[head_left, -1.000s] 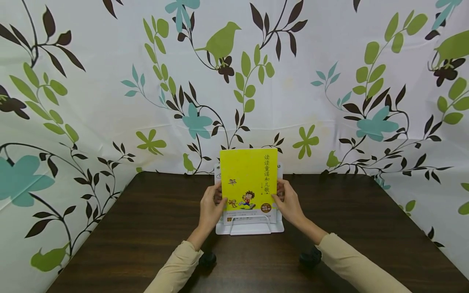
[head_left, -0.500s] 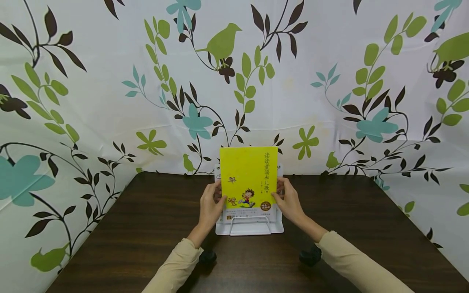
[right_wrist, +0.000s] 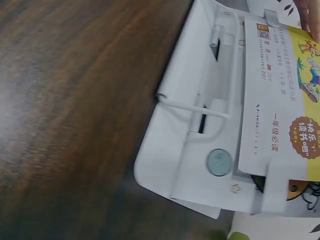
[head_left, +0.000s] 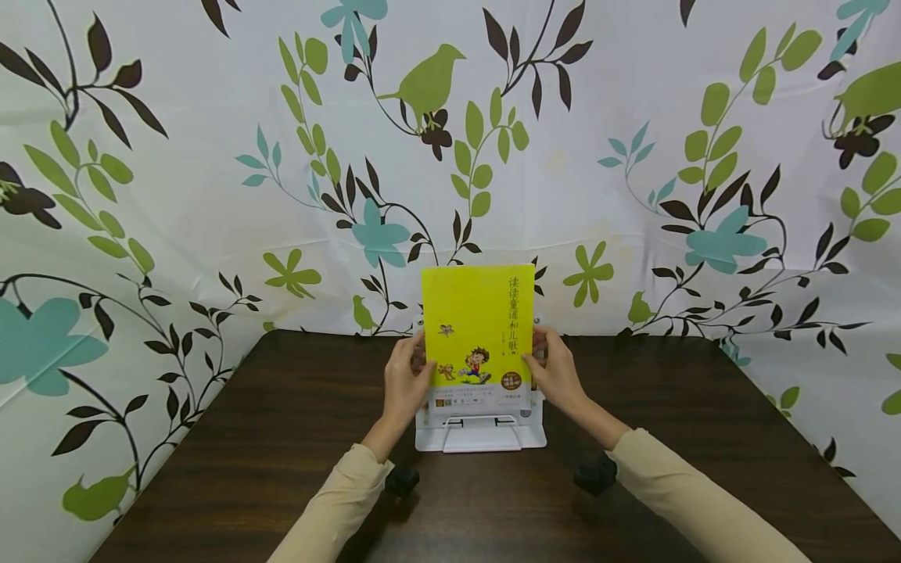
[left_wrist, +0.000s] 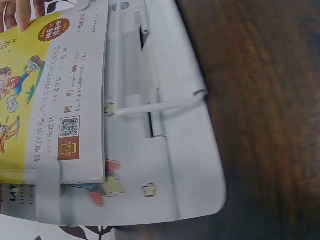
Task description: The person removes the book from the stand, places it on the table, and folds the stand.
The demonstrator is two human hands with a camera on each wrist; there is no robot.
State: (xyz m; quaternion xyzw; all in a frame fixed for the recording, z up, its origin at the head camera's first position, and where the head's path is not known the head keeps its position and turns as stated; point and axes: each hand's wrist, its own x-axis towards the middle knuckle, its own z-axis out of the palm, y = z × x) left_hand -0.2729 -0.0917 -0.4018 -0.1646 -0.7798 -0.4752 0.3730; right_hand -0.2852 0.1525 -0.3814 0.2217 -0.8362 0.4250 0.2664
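On my feed the left hand (head_left: 406, 374) and right hand (head_left: 559, 369) pinched the yellow book (head_left: 479, 313) by opposite edges, each closed to its thickness; the book was roughly upright in front of the white stand (head_left: 425, 440) on the counter (head_left: 317, 399), bottom edge above the wire bar (left_wrist: 155, 107); I judged this the lift from the stand; next called for both sides kept level.

Left hand (head_left: 408, 377) and right hand (head_left: 561, 371) grip yellow book (head_left: 479, 324) by side edges. White stand (head_left: 481, 438) behind, on dark table (head_left: 303, 414).
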